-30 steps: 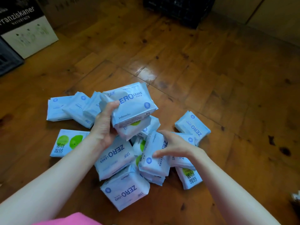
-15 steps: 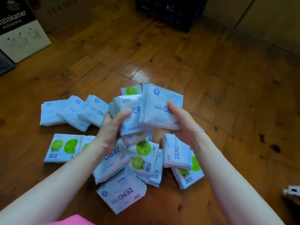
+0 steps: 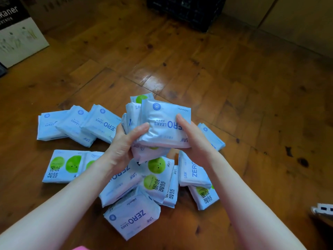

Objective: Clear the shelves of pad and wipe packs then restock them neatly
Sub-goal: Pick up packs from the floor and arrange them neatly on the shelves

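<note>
Above the pile of pad packs (image 3: 156, 179) on the wooden floor (image 3: 234, 87), a small stack of packs (image 3: 162, 121) is held up: the left hand (image 3: 122, 147) grips its left edge, the right hand (image 3: 196, 141) its right edge, thumbs curled on top. A black crate (image 3: 185, 11) stands well beyond the pile.

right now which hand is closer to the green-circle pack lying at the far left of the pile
Left. The left hand grips the held packs just right of the green-circle pack; the right hand holds their far side, further away.
</note>
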`<action>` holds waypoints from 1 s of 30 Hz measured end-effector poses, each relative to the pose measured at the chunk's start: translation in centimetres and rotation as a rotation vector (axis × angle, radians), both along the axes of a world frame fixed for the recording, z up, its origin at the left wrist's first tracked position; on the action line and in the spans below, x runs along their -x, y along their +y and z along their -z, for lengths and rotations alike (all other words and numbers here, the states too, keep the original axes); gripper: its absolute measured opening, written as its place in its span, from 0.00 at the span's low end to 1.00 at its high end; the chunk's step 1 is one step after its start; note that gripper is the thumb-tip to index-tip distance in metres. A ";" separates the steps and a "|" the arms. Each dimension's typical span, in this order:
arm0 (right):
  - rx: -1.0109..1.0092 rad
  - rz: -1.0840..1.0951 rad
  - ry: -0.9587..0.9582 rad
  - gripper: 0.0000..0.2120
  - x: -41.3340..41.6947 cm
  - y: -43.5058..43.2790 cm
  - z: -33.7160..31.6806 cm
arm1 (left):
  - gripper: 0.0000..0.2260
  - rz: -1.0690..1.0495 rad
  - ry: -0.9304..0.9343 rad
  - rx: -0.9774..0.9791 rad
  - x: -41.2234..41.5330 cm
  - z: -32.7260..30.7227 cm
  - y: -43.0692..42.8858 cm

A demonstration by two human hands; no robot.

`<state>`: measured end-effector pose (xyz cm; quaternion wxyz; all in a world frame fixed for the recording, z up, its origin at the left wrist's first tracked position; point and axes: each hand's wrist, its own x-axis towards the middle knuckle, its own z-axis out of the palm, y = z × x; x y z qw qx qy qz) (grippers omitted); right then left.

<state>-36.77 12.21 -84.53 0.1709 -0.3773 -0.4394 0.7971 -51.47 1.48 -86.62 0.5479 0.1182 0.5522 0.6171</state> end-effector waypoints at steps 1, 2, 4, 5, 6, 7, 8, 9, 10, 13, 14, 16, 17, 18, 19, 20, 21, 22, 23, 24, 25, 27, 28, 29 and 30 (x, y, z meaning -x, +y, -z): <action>0.005 0.001 -0.006 0.22 -0.2 0.1 0.0 | 0.41 -0.005 -0.016 0.000 -0.1 0.2 0.1; 0.002 0.002 -0.013 0.24 -0.4 0.3 0.1 | 0.42 -0.007 -0.029 0.000 -0.2 0.3 0.2; 0.001 -0.009 -0.019 0.27 -0.6 0.5 0.0 | 0.46 -0.009 -0.059 -0.008 -0.2 0.5 0.2; 0.000 -0.022 -0.021 0.27 -0.8 0.6 0.0 | 0.46 -0.008 -0.073 -0.009 -0.2 0.5 0.3; -0.002 -0.035 -0.021 0.26 -0.9 0.8 0.0 | 0.45 -0.007 -0.087 -0.011 -0.2 0.5 0.2; -0.003 -0.046 -0.019 0.24 -1.0 0.9 -0.1 | 0.44 -0.007 -0.096 -0.015 -0.2 0.5 0.3; -0.005 -0.054 -0.016 0.23 -1.1 1.0 0.0 | 0.43 -0.006 -0.107 -0.019 -0.2 0.6 0.3; -0.005 -0.060 -0.016 0.23 -1.2 1.1 -0.1 | 0.42 -0.006 -0.117 -0.019 -0.2 0.6 0.3; -0.005 -0.068 -0.019 0.24 -1.2 1.2 -0.1 | 0.41 -0.012 -0.127 -0.016 -0.2 0.6 0.3; 0.003 -0.095 -0.036 0.29 -1.2 1.5 -0.3 | 0.42 -0.038 -0.153 -0.015 -0.1 0.7 0.2; -0.002 -0.099 -0.042 0.28 -1.2 1.6 -0.2 | 0.40 -0.047 -0.157 -0.016 -0.1 0.8 0.2; -0.016 -0.090 -0.057 0.22 -1.0 1.6 -0.1 | 0.30 -0.063 -0.147 -0.007 0.0 0.8 0.1; -0.022 -0.082 -0.067 0.18 -0.9 1.6 0.0 | 0.28 -0.063 -0.138 -0.005 0.0 0.8 0.1; -0.027 -0.076 -0.075 0.15 -0.9 1.6 0.1 | 0.26 -0.066 -0.125 -0.003 0.0 0.8 0.1; -0.030 -0.069 -0.080 0.13 -0.8 1.6 0.2 | 0.26 -0.068 -0.107 -0.005 0.0 0.8 0.2; -0.034 -0.065 -0.081 0.12 -0.7 1.6 0.2 | 0.25 -0.069 -0.092 -0.006 0.0 0.8 0.2; -0.037 -0.064 -0.078 0.12 -0.7 1.6 0.2 | 0.25 -0.072 -0.081 -0.004 0.0 0.7 0.2; -0.042 -0.066 -0.076 0.12 -0.8 1.6 0.3 | 0.25 -0.077 -0.073 0.001 -0.1 0.7 0.2; -0.046 -0.066 -0.076 0.13 -0.8 1.5 0.3 | 0.26 -0.086 -0.068 0.005 -0.1 0.7 0.2; -0.043 -0.070 -0.069 0.14 -0.9 1.4 0.1 | 0.26 -0.093 -0.067 0.008 -0.1 0.8 0.3; -0.023 -0.072 -0.059 0.17 -0.9 1.4 -0.1 | 0.27 -0.097 -0.068 0.013 -0.1 0.8 0.3; 0.041 -0.034 -0.024 0.26 -1.1 1.9 -0.2 | 0.27 -0.107 -0.070 0.020 -0.1 0.7 0.4; 0.073 0.021 -0.018 0.29 -1.2 2.4 0.3 | 0.27 -0.117 -0.070 0.023 -0.1 0.7 0.5; 0.090 0.096 -0.035 0.29 -1.5 3.0 0.8 | 0.27 -0.130 -0.069 0.029 0.0 0.6 0.5; 0.036 0.181 -0.126 0.28 -1.9 3.7 1.8 | 0.26 -0.147 -0.069 0.035 0.0 0.6 0.5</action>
